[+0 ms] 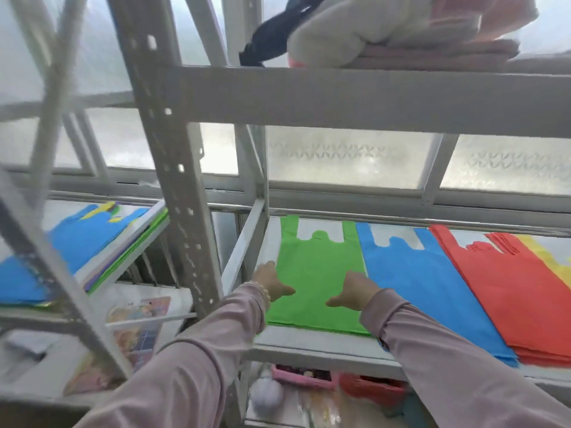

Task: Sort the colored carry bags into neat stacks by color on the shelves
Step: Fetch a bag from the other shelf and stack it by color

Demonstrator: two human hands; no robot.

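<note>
**Both palms down on the green bag**

My left hand [270, 281] lies flat on the left edge of the green bag [318, 273], palm down, with the thumb spread out onto the green towards 3 o'clock. My right hand [352, 293] lies the same way on the bag's right edge, thumb pointing towards 9 o'clock. Neither hand has its fingers curled round anything; they only press on the bag. Both sleeves are pale pink.

The green bag lies flat on the white shelf [309, 344], its handles towards 12 o'clock and its bottom edge towards me at 6. At its 3 o'clock, just beside it, lie the blue bags [426, 288], and further towards 3 o'clock the red bags [509, 298] in a thicker stack that overlaps the blue edge. A yellow bag [553, 261] shows at the far right, partly cut off by the edge of the view.

At 9 o'clock, past the grey upright post [173, 168], a second shelf carries a mixed pile [71, 251] with blue on top and yellow, green and purple edges showing beneath.

At 12 o'clock a frosted window [349, 156] runs behind the shelves, and on the upper shelf [340, 94] sits a pale bundle [370, 23]. At 6 o'clock, below my shelf, stand a pink tray [302, 378] and a red basket [370, 386], both blurred.
</note>
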